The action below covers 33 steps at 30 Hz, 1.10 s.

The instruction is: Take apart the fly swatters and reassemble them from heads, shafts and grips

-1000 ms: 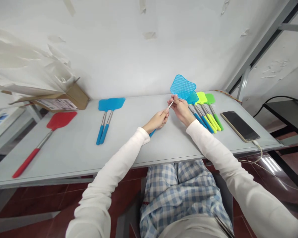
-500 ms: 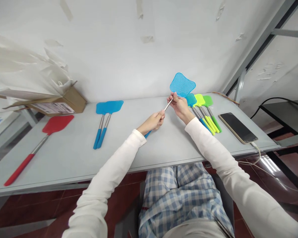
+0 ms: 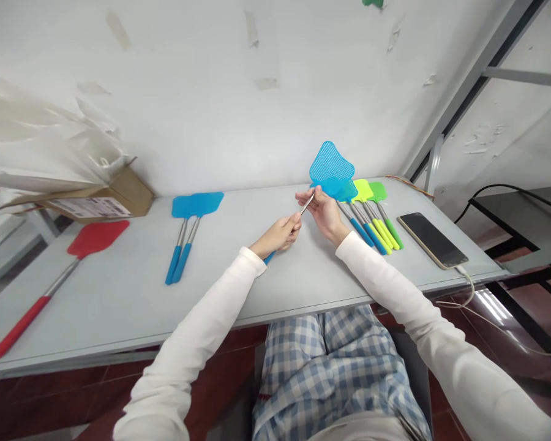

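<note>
A blue fly swatter (image 3: 331, 165) is raised over the table, its mesh head tilted up toward the wall. My left hand (image 3: 279, 235) is closed around its metal shaft, with a bit of blue handle showing below the fist. My right hand (image 3: 325, 215) pinches the same shaft near the head, thumb against the metal and some fingers stretched leftward. Just right of that hand lies a row of several swatters: blue ones, yellow-green ones (image 3: 363, 191) and a green one (image 3: 378, 192). Two more blue swatters (image 3: 206, 203) lie together to the left of my hands.
Far left on the grey table (image 3: 138, 294) lies a red swatter (image 3: 96, 237). Behind it stands an open cardboard box (image 3: 131, 193) with white wrapping. A phone (image 3: 431, 239) with a white cable rests at the right. A white wall rises behind the table.
The held swatter's head has turned and its tip now points more upward. My right hand's fingers have loosened and spread somewhat along the shaft. The whole view has shifted slightly.
</note>
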{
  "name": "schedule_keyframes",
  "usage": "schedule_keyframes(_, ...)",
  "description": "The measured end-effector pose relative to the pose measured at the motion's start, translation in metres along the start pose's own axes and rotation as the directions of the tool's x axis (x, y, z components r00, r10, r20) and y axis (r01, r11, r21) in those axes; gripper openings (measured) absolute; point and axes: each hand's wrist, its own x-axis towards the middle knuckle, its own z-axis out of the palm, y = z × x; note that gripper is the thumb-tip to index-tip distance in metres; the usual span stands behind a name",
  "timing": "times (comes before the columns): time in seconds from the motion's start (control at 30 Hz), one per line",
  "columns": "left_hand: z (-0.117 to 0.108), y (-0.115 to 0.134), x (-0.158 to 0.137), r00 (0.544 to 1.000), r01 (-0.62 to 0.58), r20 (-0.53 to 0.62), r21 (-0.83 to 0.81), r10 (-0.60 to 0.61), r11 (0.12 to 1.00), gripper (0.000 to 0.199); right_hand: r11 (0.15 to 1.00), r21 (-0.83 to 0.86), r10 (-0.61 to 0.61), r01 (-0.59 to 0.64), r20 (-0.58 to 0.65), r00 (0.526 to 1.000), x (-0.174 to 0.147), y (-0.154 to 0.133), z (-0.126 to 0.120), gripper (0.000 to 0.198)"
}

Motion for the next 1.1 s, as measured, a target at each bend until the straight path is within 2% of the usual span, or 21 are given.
schedule_keyframes(0.2, -0.001, 0.000, -0.001, 0.999, 0.004, 0.047, -0.054, -0.002, 0.999, 0.051, 0.998, -0.042, 0.045, -0.044, 0.023, 0.999, -0.010, -0.001, 0.003, 0.037)
schedule_keyframes(0.4, 0.003, 0.007, -0.005, 1.000, 0.009, 0.005, -0.088, -0.009, 0.996, 0.053, 0.993, -0.094, 0.083, -0.074, 0.102, 0.991, -0.011, -0.002, 0.004, 0.040)
schedule_keyframes(0.53, 0.007, 0.006, -0.006, 1.000, 0.018, 0.002, -0.113, -0.018, 0.993, 0.054, 0.993, -0.114, 0.037, -0.033, 0.037, 0.999, -0.007, 0.001, 0.006, 0.034)
schedule_keyframes(0.7, 0.010, 0.005, -0.004, 0.999, 0.035, -0.030, -0.121, -0.039, 0.992, 0.052, 0.990, -0.122, 0.060, -0.071, -0.085, 0.995, 0.001, 0.002, 0.007, 0.030)
schedule_keyframes(0.83, 0.010, 0.006, -0.005, 0.998, 0.034, -0.040, -0.095, -0.038, 0.995, 0.051, 0.992, -0.107, 0.059, -0.068, -0.080, 0.995, 0.009, -0.004, 0.004, 0.030)
schedule_keyframes(1.1, 0.005, 0.011, -0.008, 0.997, 0.063, -0.044, -0.083, -0.066, 0.995, 0.046, 0.976, -0.190, 0.103, -0.109, -0.043, 0.994, 0.015, -0.018, 0.004, 0.031)
